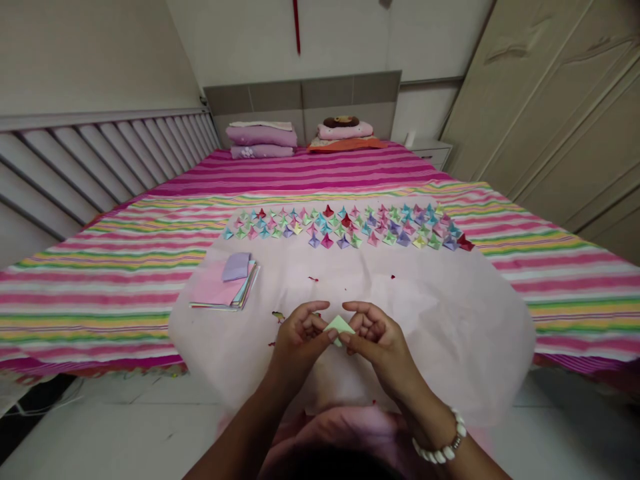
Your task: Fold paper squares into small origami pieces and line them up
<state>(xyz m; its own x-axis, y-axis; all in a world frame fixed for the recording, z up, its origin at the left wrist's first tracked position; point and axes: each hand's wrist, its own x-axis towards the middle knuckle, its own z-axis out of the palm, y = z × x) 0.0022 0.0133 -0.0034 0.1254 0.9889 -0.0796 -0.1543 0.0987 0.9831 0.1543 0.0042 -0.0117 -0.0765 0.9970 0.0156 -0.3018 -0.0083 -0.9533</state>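
A small folded piece of light green paper (339, 324) is held between both hands, above the pale sheet (440, 320). My left hand (303, 337) pinches its left corner between thumb and fingers. On the other side, my right hand (375, 337) grips the right corner the same way, with the index finger curled above. Beyond the hands, rows of folded paper pieces (395, 227) in several colours stand along the far part of the sheet. To the left lies a stack of coloured paper squares (215, 283), topped by a folded purple paper (237, 267).
The pale sheet lies on a bed with a striped cover (100, 293). Small red scraps (313, 279) are scattered on the sheet. Folded purple bedding (263, 137) and a pink pile (345, 131) sit by the headboard (325, 93). A white rail (115, 157) runs along the left.
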